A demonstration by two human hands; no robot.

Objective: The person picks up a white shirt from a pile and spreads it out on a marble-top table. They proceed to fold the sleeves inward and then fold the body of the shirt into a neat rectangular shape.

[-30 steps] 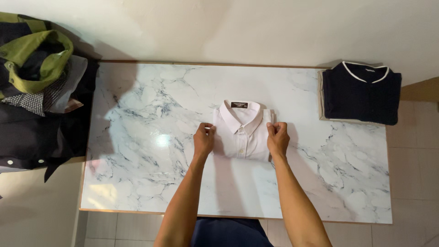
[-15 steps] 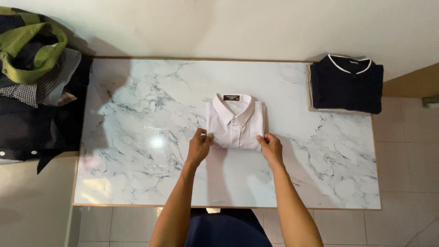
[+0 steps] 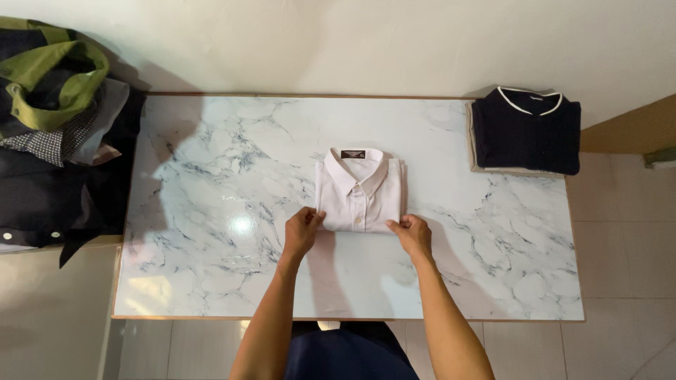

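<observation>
A folded white collared shirt [image 3: 359, 188] lies face up in the middle of the marble-patterned table [image 3: 211, 176], collar toward the wall. My left hand [image 3: 301, 233] pinches its near left corner. My right hand [image 3: 411, 236] pinches its near right corner. Both hands rest at the shirt's bottom edge, fingers closed on the fabric.
A folded navy shirt with white collar trim [image 3: 527, 129] sits on another folded garment at the table's far right corner. A heap of unfolded clothes, green, dark and checked [image 3: 53, 127], lies off the table's left end. A wall runs behind; tiled floor shows to the right.
My hands slid from the shirt's sides down to its near corners. The shirt now looks squarer and neater.
</observation>
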